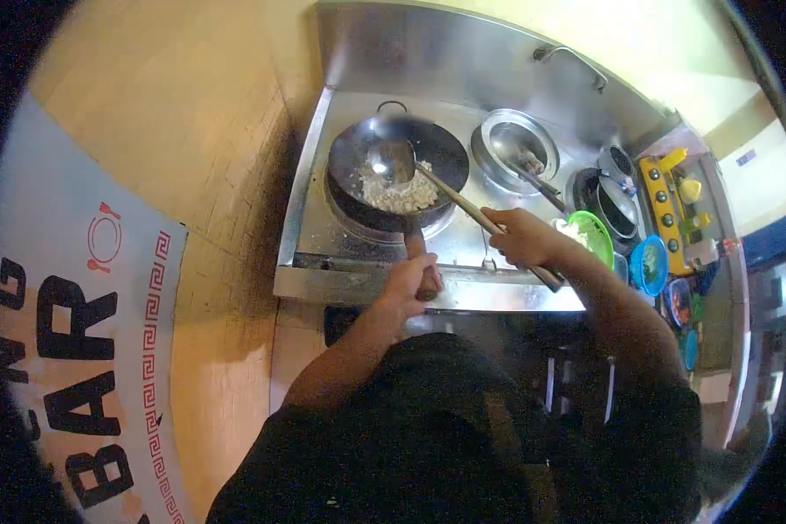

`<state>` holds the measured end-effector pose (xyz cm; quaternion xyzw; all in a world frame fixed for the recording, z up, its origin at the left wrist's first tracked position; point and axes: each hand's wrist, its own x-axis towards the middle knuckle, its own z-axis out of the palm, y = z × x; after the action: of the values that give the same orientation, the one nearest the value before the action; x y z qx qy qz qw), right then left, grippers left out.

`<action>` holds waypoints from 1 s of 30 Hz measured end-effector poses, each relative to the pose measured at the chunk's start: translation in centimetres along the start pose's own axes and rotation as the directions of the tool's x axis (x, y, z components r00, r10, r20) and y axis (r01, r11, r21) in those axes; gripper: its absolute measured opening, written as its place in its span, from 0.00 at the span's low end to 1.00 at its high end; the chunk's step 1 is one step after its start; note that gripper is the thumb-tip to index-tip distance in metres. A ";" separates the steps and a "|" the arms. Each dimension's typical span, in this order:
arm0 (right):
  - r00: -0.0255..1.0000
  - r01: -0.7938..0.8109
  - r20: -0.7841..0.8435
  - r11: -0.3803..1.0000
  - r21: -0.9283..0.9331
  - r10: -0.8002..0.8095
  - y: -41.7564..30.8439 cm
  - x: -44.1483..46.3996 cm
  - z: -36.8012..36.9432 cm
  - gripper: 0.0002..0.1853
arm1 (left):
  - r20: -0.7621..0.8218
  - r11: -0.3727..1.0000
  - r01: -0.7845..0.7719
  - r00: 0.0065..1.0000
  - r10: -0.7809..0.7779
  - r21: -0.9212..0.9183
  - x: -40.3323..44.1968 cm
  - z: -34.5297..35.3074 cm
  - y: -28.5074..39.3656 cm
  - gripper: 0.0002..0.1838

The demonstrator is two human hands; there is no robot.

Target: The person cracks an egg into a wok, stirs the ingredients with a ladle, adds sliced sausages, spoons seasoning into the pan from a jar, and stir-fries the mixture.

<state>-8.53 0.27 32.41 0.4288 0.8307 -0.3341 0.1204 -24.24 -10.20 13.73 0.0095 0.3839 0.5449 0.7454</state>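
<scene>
My left hand (pixel 408 281) is wrapped round the wooden handle of a dark wok (pixel 452 157), which rests on the left burner of the steel stove. In my right hand (pixel 524 236) is the long handle of a ladle (pixel 399 162), held at a slant. Its bowl is inside the wok, touching pale chopped food (pixel 397 199) that lies in the wok's lower part. Glare and haze over the bowl hide some of the food. Right of the wok, a metal bowl (pixel 498 122) holds another long-handled utensil.
A green basket (pixel 596 236) with pale food stands near my right forearm. Beyond it are a blue container (pixel 649 265), dark pans (pixel 616 205) and a yellow unit with knobs (pixel 664 210). A steel backsplash (pixel 445 61) rises behind; a lettered banner (pixel 105 332) hangs left.
</scene>
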 end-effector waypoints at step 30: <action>0.973 0.090 -0.158 0.911 -0.404 -0.166 2.3 8.0 10.3 0.31 | -0.013 0.996 0.029 1.000 -0.028 0.084 2.4 -6.1 0.9 0.08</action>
<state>-12.41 -0.45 19.75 0.3700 0.9148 -0.1254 0.1028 -28.27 -10.36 8.51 0.0322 0.4112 0.5174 0.7498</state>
